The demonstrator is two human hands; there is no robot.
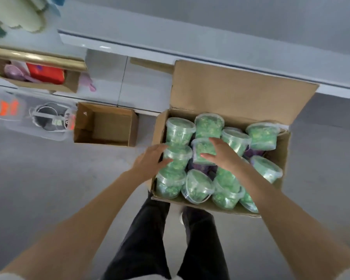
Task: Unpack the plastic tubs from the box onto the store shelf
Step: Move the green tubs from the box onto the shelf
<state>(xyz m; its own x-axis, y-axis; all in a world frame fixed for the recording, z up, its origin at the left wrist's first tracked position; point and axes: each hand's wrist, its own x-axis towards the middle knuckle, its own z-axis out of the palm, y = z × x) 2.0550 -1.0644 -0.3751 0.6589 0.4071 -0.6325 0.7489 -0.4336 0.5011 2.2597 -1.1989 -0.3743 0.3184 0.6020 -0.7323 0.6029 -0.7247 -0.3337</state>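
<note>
An open cardboard box (240, 91) stands on the floor in front of me, packed with several clear plastic tubs of green contents; a purple one shows underneath. My left hand (151, 160) wraps a tub (178, 156) at the box's left side, fingers curled around it. My right hand (222, 154) lies against a middle tub (200, 148), fingers spread along its side. Both tubs still sit among the others in the box. The white store shelf (170, 55) runs behind the box.
A smaller cardboard box (105, 124) with nothing in it sits on the floor to the left. Further left lie clear bags with metal pots (47, 118). A box of coloured goods (38, 73) rests on the low shelf. My legs stand just behind the big box.
</note>
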